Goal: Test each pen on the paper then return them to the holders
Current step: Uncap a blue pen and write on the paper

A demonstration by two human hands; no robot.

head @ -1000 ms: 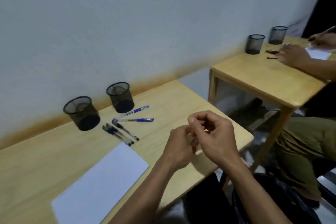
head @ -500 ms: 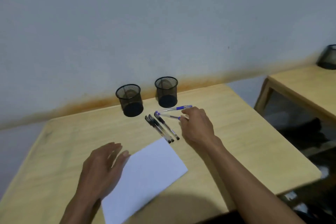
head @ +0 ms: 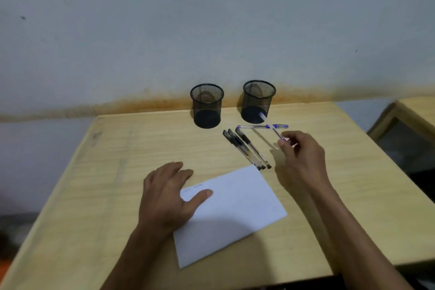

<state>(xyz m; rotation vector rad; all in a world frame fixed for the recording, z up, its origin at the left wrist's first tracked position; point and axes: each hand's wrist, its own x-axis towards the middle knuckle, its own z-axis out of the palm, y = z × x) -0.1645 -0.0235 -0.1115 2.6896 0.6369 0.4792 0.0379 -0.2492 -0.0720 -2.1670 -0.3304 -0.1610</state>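
So right now the right hand (head: 302, 160), right of centre in the frame, has a blue pen (head: 270, 126) pinched by its lower end between thumb and fingertips, with the capped end tilted up toward the right-hand mesh holder (head: 258, 101). The left hand (head: 166, 198) lies flat with fingers straight on the left edge of the white paper (head: 231, 214) at lower centre, thumb on the sheet, pinning it down. A second blue pen (head: 256, 126) lies crosswise on the desk (head: 94, 195) just in front of that holder, and three black pens (head: 246, 149) lie side by side just above the paper's top corner. The left-hand mesh holder (head: 207, 105) sits beside its twin against the wall, and both look empty. Looks like the first pickup to me, nothing returned yet, though there's a faint mark near the paper's top left I can't make out. For doing this bit well: I'd shift the grip up the barrel to a proper writing hold, pop the cap if it's on (can't tell from here), and keep that left palm planted so the sheet doesn't skate on the smooth wood. Short scribble on a bare patch is plenty.
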